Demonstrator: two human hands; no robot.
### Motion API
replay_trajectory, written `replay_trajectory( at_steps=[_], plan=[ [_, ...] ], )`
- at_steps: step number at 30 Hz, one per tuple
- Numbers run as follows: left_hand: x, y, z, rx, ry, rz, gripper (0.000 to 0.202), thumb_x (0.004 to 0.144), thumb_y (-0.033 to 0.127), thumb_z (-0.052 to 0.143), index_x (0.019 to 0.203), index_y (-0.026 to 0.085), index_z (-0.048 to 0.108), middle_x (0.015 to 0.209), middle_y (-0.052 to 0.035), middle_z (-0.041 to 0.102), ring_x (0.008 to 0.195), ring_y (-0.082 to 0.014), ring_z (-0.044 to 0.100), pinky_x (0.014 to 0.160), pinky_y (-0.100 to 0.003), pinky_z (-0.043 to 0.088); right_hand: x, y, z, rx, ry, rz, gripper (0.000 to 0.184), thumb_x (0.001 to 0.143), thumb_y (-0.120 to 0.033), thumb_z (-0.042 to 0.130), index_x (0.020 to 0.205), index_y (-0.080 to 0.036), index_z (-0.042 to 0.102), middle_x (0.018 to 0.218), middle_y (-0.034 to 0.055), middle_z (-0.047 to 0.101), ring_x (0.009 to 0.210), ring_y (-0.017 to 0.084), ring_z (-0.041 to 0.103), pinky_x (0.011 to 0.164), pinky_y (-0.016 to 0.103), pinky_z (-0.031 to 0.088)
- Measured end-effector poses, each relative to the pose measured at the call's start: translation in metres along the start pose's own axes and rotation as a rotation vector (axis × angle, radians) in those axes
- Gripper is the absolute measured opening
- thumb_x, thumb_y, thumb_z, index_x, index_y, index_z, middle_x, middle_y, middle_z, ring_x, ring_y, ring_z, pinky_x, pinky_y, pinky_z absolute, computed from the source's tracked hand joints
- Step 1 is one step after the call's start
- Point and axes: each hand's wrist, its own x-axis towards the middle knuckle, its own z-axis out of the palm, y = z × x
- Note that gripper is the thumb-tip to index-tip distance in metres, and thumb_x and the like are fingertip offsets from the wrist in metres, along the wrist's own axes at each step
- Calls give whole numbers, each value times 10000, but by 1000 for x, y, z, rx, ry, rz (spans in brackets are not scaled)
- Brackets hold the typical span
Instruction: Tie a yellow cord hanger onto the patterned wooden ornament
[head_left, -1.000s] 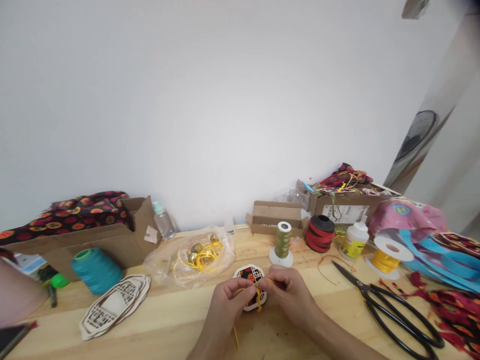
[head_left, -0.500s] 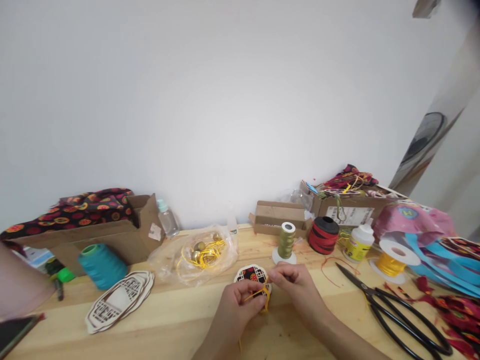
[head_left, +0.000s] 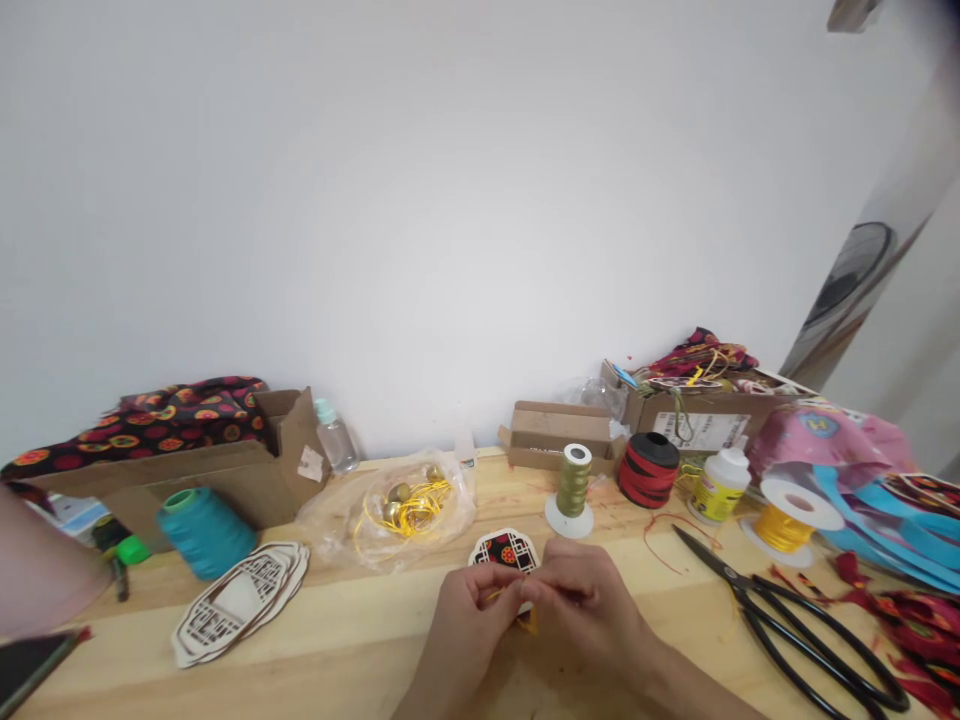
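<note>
My left hand (head_left: pixel 476 620) and my right hand (head_left: pixel 585 600) meet at the front middle of the table, fingertips together. Both pinch a thin yellow cord (head_left: pixel 529 622), most of which the fingers cover; a bit of it hangs below them. Just behind the fingers lies a scalloped pale wooden ornament (head_left: pixel 504 549) with cut-out lattice and a dark flower-print fabric centre. Its lower part is hidden by my hands. Whether the cord is knotted cannot be made out.
Black-handled scissors (head_left: pixel 780 610) lie to the right, near a yellow cord spool (head_left: pixel 784 525) and a glue bottle (head_left: pixel 718 487). An olive thread spool (head_left: pixel 574 485) stands behind my hands. Leftward are wooden cut-outs (head_left: pixel 240 605), a teal thread cone (head_left: pixel 206 532) and a plastic bag (head_left: pixel 345 525) with bells.
My right hand has moved left and down, from holding the cord up and apart to touching my left fingertips. The left hand stays nearly in place.
</note>
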Motion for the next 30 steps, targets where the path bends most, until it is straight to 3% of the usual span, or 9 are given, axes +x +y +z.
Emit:
replay_trajectory(
  at_steps=[4,8,17,22,26,30],
  plan=[
    [1,-3,0,-118,-4,5,182,600,286,662,682,124,681,598,-26,690,562,-121,589,542,-176,439,5,8,-4,56,202,219,304,733,-326,517,516,-136,612,484,-35,354,470,88,334,450,208,276],
    [3,-3,-2,-178,52,-1,186,564,271,691,672,119,687,570,-35,694,529,-120,593,523,-180,447,6,17,-3,143,220,331,310,729,-365,510,556,-127,606,518,-20,419,501,98,365,482,219,297],
    [3,0,-3,-219,86,-38,193,505,269,723,608,111,681,527,-35,686,474,-122,588,494,-196,459,5,17,0,188,232,359,298,701,-367,532,542,-130,615,514,-15,445,509,108,389,493,220,303],
    [1,1,-1,-205,81,-48,174,528,274,709,556,113,650,421,13,624,320,-25,427,396,-131,373,5,16,-1,245,267,392,288,668,-373,569,521,-130,619,506,-16,464,506,108,400,496,219,306],
    [4,2,-3,-233,128,-43,207,496,299,720,517,120,618,294,84,475,262,9,272,328,-112,279,7,20,-3,282,348,424,276,647,-379,591,519,-137,620,516,-8,508,525,123,441,521,228,336],
    [6,4,-7,-215,184,-43,221,480,298,724,536,112,618,287,101,415,278,8,245,304,-104,196,9,21,-9,294,444,447,274,657,-388,580,549,-139,612,541,-3,549,547,133,473,540,232,354]
  ],
)
